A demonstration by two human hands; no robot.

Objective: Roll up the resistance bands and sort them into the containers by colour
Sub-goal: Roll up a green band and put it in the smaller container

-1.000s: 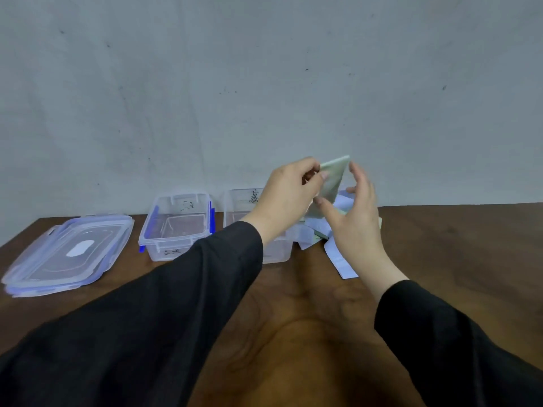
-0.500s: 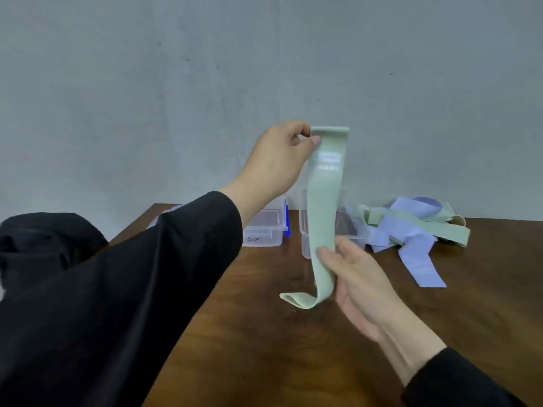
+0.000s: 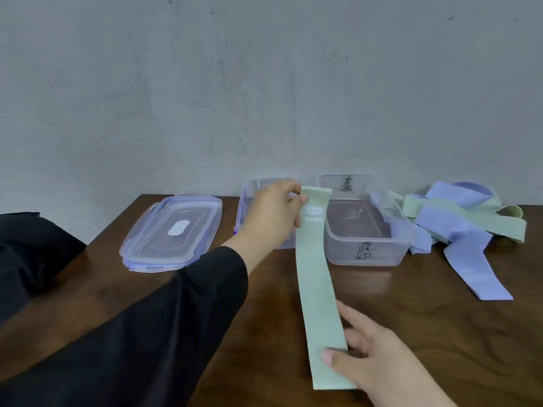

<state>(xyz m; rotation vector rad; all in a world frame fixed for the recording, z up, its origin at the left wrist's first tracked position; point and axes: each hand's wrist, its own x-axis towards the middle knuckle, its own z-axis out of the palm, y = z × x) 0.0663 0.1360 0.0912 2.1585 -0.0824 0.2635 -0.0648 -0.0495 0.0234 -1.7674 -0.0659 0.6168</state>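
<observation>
The left hand (image 3: 271,214) pinches the far end of a green band (image 3: 317,286), and the right hand (image 3: 379,359) pins the near end flat on the bench (image 3: 440,333). The band looks soft, light and bendy, so rolling from an end seems best. At 12 o'clock, two clear boxes: the right box (image 3: 367,255) is empty; the left box (image 3: 249,198) is mostly hidden. A pile of bands (image 3: 458,227) lies at 2 o'clock.

Lids (image 3: 172,232): stacked on tabletop (image 3: 426,333), 10 o'clock.
Containers: two side by side, 12 o'clock; left one (image 3: 249,201) right of lids, right one (image 3: 364,230) beside it.
Band pile (image 3: 461,227): 2 o'clock, touching right container.
Stretched band (image 3: 317,283): before containers, running 12 to 6.
</observation>
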